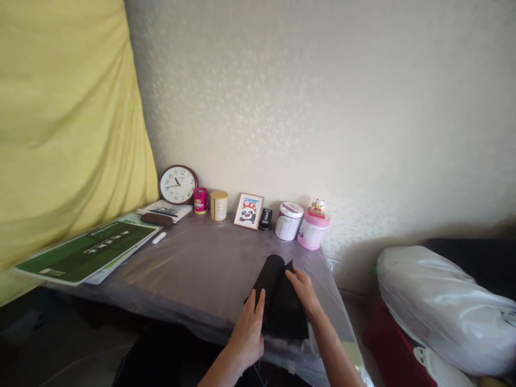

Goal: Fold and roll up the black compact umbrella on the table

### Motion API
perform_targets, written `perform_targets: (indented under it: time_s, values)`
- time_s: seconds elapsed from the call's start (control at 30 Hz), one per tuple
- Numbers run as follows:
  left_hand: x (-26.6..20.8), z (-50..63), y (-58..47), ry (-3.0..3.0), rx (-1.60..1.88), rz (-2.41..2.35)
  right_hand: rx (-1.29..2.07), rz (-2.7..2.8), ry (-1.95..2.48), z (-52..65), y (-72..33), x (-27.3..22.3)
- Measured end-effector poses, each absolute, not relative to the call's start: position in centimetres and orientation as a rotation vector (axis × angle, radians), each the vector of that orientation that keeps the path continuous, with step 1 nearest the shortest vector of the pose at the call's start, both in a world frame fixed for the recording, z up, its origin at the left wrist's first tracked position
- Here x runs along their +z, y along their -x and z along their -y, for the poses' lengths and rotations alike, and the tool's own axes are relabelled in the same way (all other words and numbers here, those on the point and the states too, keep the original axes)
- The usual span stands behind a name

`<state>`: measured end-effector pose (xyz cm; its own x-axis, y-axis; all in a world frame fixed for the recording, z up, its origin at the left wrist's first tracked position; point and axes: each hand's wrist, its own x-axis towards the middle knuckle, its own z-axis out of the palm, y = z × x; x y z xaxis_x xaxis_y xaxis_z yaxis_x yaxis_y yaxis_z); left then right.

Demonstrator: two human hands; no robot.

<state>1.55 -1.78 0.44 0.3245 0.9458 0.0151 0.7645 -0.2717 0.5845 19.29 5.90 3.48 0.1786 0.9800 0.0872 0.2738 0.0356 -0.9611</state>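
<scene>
A black piece of cloth [278,293], folded or rolled into a long bundle, lies near the front right edge of a table [201,269] covered with clear plastic. My left hand [248,328] rests flat against the bundle's left side, fingers stretched out. On the cloth's right part lies my right hand [304,290], fingertips pressing on a fold near its top. Neither hand lifts the cloth off the table.
Along the wall stand a round clock [178,184], two small tins [200,200] [219,205], a framed picture [249,210], a white tub [288,220] and a pink tub [313,228]. A green board [88,250] lies at left. White plastic bags [443,306] sit at right.
</scene>
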Motion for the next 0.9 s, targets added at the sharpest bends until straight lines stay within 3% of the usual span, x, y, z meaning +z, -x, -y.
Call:
perform_targets:
  time_s: [0.53,0.9]
  values:
    - [0.4,1.6,-1.9,-2.143,0.448,-1.586,0.894,1.397,1.675,-10.0,-14.1,1.5]
    - [0.4,2.7,-0.7,-2.179,0.609,-1.533,1.047,1.529,1.478,-9.2,-13.8,1.9]
